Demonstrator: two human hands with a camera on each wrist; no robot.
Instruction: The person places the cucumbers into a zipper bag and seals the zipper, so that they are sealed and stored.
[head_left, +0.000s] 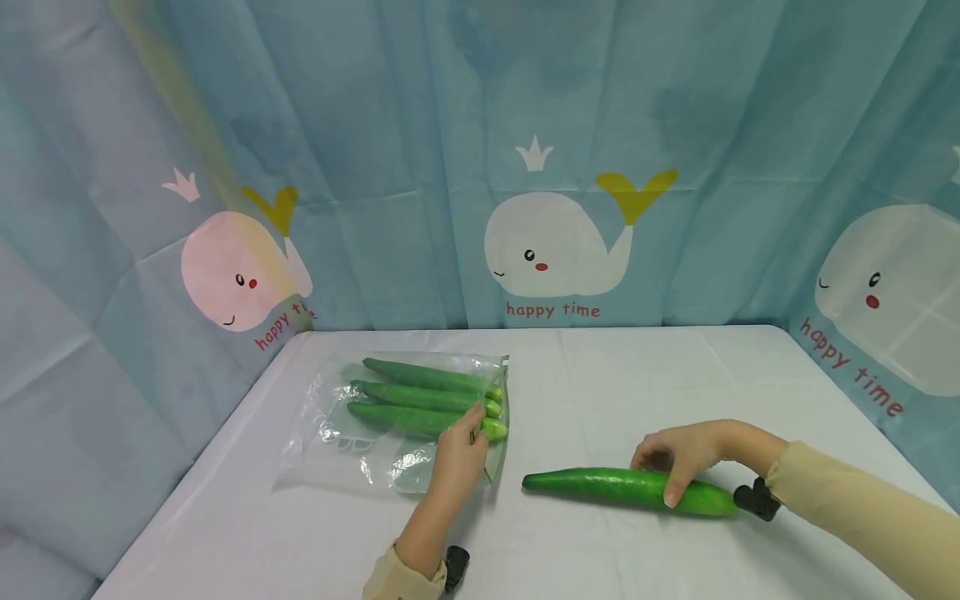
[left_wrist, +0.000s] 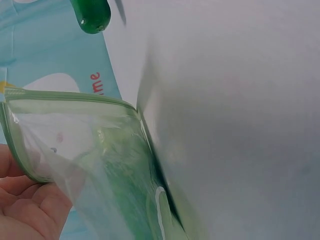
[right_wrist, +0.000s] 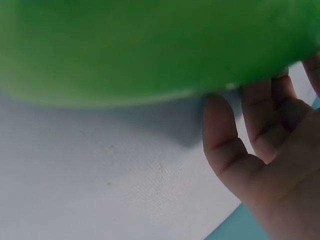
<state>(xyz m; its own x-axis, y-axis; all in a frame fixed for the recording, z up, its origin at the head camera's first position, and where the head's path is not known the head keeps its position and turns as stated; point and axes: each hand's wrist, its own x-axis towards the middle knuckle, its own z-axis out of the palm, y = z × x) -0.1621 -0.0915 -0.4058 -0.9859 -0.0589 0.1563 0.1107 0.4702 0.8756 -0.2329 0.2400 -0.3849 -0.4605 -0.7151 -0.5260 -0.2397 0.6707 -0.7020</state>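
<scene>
A clear plastic bag (head_left: 315,458) with a green zip edge lies on the left of the table, several fingers wide at its mouth. Inside it, three green cucumbers (head_left: 423,396) lie side by side. My left hand (head_left: 457,467) pinches the rim at the mouth; in the left wrist view the zip edge (left_wrist: 75,98) stands apart from the opposite side. To the right, my right hand (head_left: 693,454) holds a larger cucumber (head_left: 592,485) from above, thumb on the near side and fingers behind. That cucumber (right_wrist: 150,50) fills the top of the right wrist view.
A white cloth (head_left: 630,392) covers the table. Behind and beside it hangs a blue curtain (head_left: 390,250) printed with whales. Black wrist cameras (head_left: 756,500) sit on both wrists, the right one close to the cucumber's end.
</scene>
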